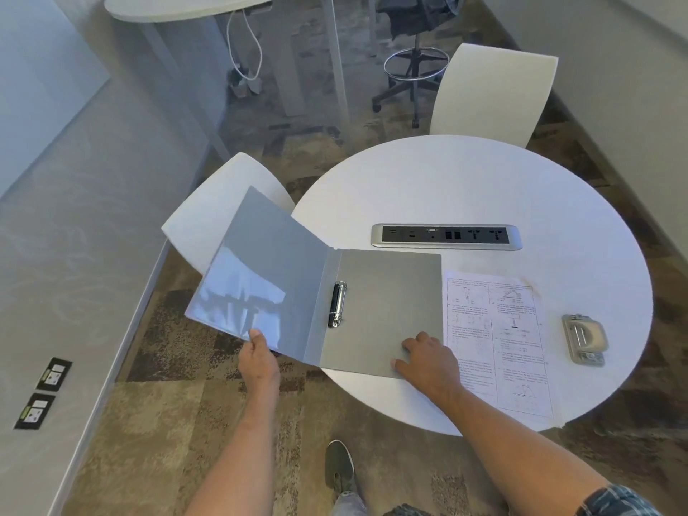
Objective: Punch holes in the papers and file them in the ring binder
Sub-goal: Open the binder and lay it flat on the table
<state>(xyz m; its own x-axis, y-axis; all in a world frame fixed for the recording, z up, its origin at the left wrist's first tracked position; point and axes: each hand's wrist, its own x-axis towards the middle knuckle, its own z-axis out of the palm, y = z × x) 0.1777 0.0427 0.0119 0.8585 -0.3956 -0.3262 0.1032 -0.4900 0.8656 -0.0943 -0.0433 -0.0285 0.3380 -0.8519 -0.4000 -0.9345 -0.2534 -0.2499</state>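
- The ring binder (383,310) lies open at the centre of the frame, its back cover flat on the round desk (484,188) and its front cover (260,270) hanging out past the desk's left edge, tilted up.
- The left hand (257,351) pinches the lower edge of that front cover; the right hand (428,357) rests flat and open on the lower right corner of the back cover, gripping nothing.
- Risk, as I judge it: with one cover unsupported over the floor, letting go on the left could let it drop and drag the binder toward the edge (the right palm is the only thing pinning it).
- The ring mechanism (337,304) looks closed, though it is too small to be sure; pushing sheets on without opening it would tear them.
- The papers (495,337) lie just right of the binder, the right wrist over their left margin; their lower corner overhangs the desk and could slide off.
- The hole punch (583,338) sits right of the papers, untouched, so punching is not yet done.
- A socket strip (446,236) above the binder limits pushing it further in; a white chair (208,217) stands under the raised cover.
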